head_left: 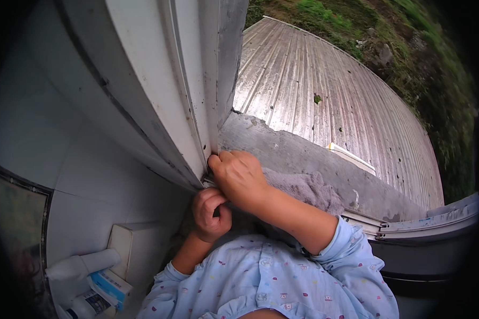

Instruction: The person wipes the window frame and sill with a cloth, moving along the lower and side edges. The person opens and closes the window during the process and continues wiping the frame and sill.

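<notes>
Head view: right hand (240, 178) pinches white window frame (197, 95) over grey cloth (308, 189); left hand (212, 213) fisted beneath.

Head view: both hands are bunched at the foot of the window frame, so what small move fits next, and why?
Probably draw the right hand along the sill: its fingertips press the base of the white window frame, the grey cloth lies behind it, and the left hand is fisted just below.

Two hands (239, 178), one grey cloth (308, 189)
</notes>
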{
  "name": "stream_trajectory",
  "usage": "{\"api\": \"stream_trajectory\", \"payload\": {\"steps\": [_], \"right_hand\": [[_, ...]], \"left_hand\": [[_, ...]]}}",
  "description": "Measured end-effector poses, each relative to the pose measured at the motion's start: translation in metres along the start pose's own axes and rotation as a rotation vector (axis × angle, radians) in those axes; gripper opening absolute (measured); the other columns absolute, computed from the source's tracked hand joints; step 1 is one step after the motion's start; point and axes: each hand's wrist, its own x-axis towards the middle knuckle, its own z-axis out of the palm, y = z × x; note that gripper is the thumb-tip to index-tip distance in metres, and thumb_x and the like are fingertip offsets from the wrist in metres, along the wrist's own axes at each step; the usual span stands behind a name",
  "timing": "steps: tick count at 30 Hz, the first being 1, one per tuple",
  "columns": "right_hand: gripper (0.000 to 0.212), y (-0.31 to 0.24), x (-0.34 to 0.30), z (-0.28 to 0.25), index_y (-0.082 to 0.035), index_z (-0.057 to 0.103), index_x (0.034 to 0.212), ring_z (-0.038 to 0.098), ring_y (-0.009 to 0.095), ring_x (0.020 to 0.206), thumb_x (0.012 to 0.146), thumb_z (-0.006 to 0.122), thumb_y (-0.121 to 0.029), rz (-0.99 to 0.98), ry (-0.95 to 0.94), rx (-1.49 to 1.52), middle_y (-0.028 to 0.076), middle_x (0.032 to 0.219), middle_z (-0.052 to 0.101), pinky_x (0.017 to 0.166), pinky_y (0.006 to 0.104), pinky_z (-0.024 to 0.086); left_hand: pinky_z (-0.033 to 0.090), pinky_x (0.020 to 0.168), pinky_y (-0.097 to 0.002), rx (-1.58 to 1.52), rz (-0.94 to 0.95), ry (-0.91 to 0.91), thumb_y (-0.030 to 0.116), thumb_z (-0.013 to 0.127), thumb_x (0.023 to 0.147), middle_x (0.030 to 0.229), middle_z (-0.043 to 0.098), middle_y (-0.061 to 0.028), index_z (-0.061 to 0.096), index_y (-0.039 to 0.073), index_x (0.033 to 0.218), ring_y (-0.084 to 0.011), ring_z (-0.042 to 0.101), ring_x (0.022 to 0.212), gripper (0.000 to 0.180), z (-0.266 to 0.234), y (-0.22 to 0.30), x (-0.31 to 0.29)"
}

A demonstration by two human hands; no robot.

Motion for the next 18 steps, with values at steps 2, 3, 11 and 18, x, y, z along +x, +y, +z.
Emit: {"api": "stream_trajectory", "payload": {"steps": [2, 3, 11, 18], "right_hand": [[0.01, 0.0, 0.0, -0.002, -0.006, 0.06, 0.082, 0.069, 0.034, 0.077, 0.075, 0.066, -0.01, -0.004, -0.022, -0.01, 0.013, 0.078, 0.065, 0.068, 0.0445, 0.054], [0.011, 0.0, 0.0, -0.004, -0.006, 0.06, 0.082, 0.069, 0.035, 0.077, 0.075, 0.067, -0.01, -0.01, -0.039, -0.006, 0.013, 0.079, 0.066, 0.068, 0.0446, 0.054], [0.012, 0.005, -0.009, -0.022, -0.006, 0.062, 0.084, 0.07, 0.035, 0.072, 0.075, 0.068, -0.01, -0.047, -0.176, -0.052, 0.016, 0.078, 0.067, 0.064, 0.0433, 0.056], [0.009, 0.012, -0.026, -0.042, -0.005, 0.061, 0.083, 0.069, 0.036, 0.072, 0.077, 0.066, -0.009, -0.032, -0.261, -0.111, 0.017, 0.077, 0.067, 0.063, 0.0444, 0.055]], "left_hand": [[0.053, 0.081, -0.0414, -0.006, -0.007, 0.023, -0.01, 0.062, 0.079, 0.103, 0.065, -0.0138, 0.06, 0.004, 0.106, -0.0325, 0.065, 0.09, 0.031, 0.002, 0.0, 0.0], [0.053, 0.081, -0.042, -0.001, -0.016, 0.038, -0.01, 0.062, 0.078, 0.103, 0.065, -0.0129, 0.06, 0.005, 0.107, -0.0325, 0.065, 0.091, 0.033, 0.002, 0.0, -0.001], [0.053, 0.081, -0.0412, -0.022, -0.031, 0.02, -0.009, 0.064, 0.077, 0.103, 0.066, -0.0133, 0.061, 0.005, 0.108, -0.0325, 0.066, 0.091, 0.034, -0.001, 0.0, -0.001], [0.053, 0.081, -0.0409, -0.017, -0.015, 0.025, -0.008, 0.064, 0.077, 0.102, 0.065, -0.0134, 0.061, 0.005, 0.108, -0.0323, 0.065, 0.091, 0.034, -0.002, 0.001, 0.002]]}}
